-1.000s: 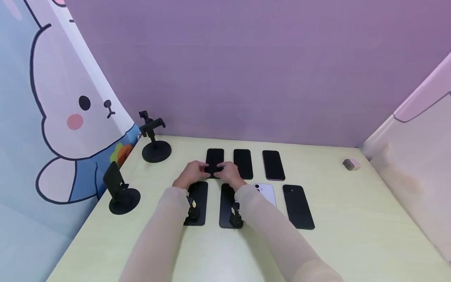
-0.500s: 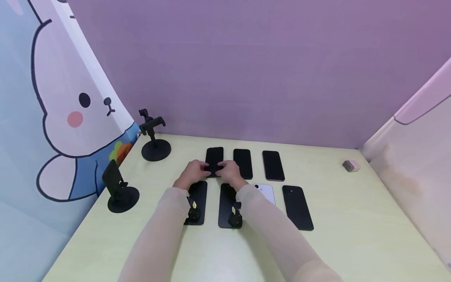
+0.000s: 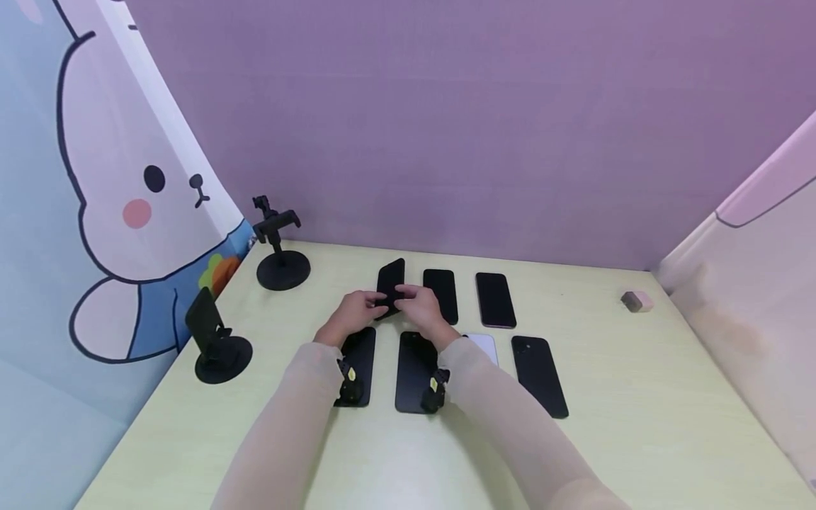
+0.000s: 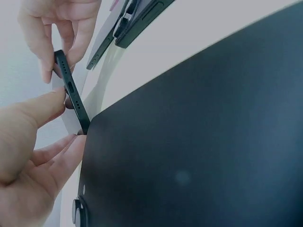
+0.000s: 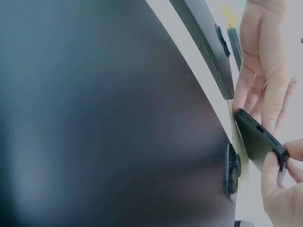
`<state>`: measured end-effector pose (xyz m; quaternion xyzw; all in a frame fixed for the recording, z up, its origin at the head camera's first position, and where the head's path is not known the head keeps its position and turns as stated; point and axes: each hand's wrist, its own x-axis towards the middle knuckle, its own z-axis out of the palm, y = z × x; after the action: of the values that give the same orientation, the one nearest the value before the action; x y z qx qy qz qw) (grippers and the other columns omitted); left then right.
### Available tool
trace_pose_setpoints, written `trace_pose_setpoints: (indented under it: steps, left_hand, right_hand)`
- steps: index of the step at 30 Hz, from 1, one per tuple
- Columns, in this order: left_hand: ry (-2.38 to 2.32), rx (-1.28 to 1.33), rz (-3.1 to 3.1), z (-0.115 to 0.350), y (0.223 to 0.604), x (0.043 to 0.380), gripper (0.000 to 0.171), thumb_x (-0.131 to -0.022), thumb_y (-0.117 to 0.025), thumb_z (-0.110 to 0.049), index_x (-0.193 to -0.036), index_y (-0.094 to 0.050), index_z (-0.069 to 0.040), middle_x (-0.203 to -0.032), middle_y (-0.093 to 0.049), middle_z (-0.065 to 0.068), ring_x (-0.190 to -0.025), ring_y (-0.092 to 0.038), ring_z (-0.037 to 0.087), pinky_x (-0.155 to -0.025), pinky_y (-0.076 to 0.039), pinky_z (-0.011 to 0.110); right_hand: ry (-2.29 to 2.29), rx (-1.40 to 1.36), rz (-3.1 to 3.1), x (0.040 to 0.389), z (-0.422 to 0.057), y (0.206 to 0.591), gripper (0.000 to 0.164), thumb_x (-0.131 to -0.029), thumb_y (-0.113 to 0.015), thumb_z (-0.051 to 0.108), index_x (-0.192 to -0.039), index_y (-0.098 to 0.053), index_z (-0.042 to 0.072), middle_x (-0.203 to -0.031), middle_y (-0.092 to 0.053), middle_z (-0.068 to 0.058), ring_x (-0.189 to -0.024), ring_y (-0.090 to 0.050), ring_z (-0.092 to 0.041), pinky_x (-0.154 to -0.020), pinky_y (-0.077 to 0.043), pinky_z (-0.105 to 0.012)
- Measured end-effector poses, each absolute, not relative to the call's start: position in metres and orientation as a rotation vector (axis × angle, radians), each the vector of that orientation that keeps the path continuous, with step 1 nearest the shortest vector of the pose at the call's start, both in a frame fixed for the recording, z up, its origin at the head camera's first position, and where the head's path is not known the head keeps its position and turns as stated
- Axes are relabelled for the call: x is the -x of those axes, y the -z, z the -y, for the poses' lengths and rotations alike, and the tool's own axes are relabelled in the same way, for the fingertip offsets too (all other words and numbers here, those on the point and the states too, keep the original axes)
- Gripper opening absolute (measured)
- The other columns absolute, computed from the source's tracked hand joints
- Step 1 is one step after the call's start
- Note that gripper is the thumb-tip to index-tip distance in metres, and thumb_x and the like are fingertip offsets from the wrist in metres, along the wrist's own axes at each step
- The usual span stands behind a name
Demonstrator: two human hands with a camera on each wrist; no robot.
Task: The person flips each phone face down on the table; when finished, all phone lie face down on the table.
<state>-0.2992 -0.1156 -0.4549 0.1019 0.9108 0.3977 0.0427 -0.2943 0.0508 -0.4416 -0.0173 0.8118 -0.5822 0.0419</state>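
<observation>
Between both hands a black smartphone is tilted up at an angle, its right side higher than its left. My right hand pinches its right edge between thumb and fingers. At the lower left edge, my left hand holds it, thumb on one face and fingers on the other. The left wrist view shows the phone's bottom edge with its charging port, the left hand below and the right hand above. In the right wrist view, the phone's dark face leans between the hands.
Two black phones lie to the right in the back row. In front lie dark phones and a white phone. A bare phone stand and a loaded stand stand left; a small block lies right.
The phone lay flat in the back row; now its right side is raised and it is tilted. My right hand has lifted and turned with it, while my left hand has barely shifted.
</observation>
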Motion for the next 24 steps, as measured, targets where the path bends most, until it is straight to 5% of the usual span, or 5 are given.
trace_pose_setpoints:
  steps: [6, 17, 24]
  left_hand:
    - [-1.296, -0.354, -2.762, 0.1134, 0.4559, 0.2973, 0.040, -0.096, -0.065, -0.020, -0.132, -0.061, -0.003, -0.113, -0.067, 0.018, -0.101, -0.065, 0.028, -0.078, -0.053, 0.036]
    - [-1.613, -0.269, -2.634, 0.1094, 0.4550, 0.2931, 0.038, -0.096, -0.064, -0.021, -0.131, -0.063, -0.006, -0.121, -0.065, 0.016, -0.089, -0.067, 0.026, -0.069, -0.054, 0.031]
    - [-1.862, -0.220, -2.427, 0.1054, 0.4536, 0.2888, 0.039, -0.098, -0.061, -0.020, -0.134, -0.060, -0.006, -0.127, -0.062, 0.016, -0.105, -0.063, 0.029, -0.075, -0.056, 0.037]
  right_hand:
    - [1.996, 0.090, -2.324, 0.2931, -0.0533, 0.4440, 0.037, -0.092, -0.062, -0.001, -0.129, -0.061, -0.003, -0.118, -0.063, -0.018, -0.093, -0.064, -0.024, -0.083, -0.053, -0.038]
    - [2.162, 0.128, -2.163, 0.2934, -0.0508, 0.4468, 0.035, -0.095, -0.056, -0.005, -0.130, -0.056, -0.008, -0.122, -0.059, -0.024, -0.105, -0.062, -0.032, -0.085, -0.052, -0.033]
    - [2.187, 0.131, -2.128, 0.2934, -0.0510, 0.4464, 0.033, -0.097, -0.054, -0.005, -0.130, -0.057, -0.006, -0.124, -0.059, -0.021, -0.106, -0.062, -0.029, -0.087, -0.052, -0.033]
